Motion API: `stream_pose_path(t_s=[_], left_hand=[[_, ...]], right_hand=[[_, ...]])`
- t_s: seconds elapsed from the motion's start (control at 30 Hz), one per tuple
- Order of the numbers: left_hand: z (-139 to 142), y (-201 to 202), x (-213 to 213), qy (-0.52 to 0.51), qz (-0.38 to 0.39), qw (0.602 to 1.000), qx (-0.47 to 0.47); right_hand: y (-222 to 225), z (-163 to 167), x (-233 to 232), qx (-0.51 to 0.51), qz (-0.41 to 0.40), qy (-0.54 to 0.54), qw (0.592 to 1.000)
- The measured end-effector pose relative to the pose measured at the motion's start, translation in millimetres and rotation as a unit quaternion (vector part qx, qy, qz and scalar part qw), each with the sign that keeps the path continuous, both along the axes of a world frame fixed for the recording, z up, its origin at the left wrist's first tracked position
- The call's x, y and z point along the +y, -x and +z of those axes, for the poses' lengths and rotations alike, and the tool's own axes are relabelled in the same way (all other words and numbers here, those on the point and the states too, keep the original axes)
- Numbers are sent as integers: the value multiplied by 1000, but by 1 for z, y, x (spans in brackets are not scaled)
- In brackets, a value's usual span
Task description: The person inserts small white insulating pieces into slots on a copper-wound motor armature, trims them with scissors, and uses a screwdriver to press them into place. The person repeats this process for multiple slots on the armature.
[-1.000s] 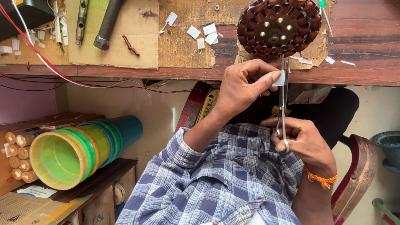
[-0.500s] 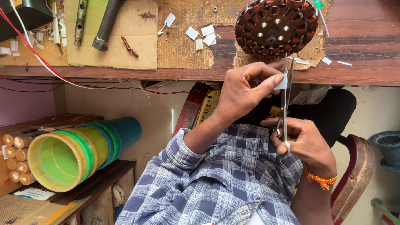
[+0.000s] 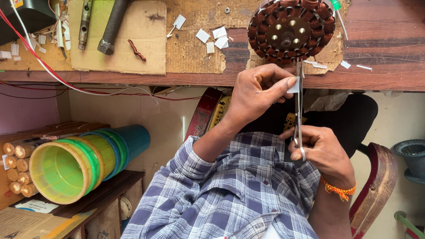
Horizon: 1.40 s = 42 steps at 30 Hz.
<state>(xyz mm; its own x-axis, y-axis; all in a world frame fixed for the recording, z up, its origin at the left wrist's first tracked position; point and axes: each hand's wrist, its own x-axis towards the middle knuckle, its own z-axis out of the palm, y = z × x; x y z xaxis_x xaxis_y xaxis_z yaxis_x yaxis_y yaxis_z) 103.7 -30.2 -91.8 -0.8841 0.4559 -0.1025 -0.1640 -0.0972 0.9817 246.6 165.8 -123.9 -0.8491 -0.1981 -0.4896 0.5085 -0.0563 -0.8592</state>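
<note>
Holding a small white paper piece pinched in my left hand, thumb and fingers closed on it, just below the workbench edge. Right hand is closed around the scissors handles, blades pointing up at the paper and meeting its right edge. Paper sits between both hands, left hand above, right hand below and nearer my plaid shirt. Round copper-wound stator lies on the bench just above the paper, white offcuts scattered left of it.
</note>
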Motion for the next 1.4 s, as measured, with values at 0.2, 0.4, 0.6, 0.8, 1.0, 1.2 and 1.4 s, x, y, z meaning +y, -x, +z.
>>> stream_pose_path(t_s=[0.2,0.4,0.6,0.8,1.0,1.2,1.4], left_hand=[[-1,7,1,-46,17,999,-14],[11,-2,0,-55,-40,998,2],[24,-23,12,47,-87,987,129],[17,-27,24,29,-118,992,32],[6,-27,23,31,-112,993,35],[3,-12,11,22,-51,998,39],[-1,-9,6,21,-30,999,35]], right_hand=[[-10,5,4,2,19,-40,999],[0,34,-9,285,-235,79,926],[17,45,-14,227,-290,-40,929],[15,34,-4,220,-315,-70,921],[7,28,11,205,-271,-21,940],[4,18,11,18,-5,-31,999],[-7,19,-6,-31,23,-25,999]])
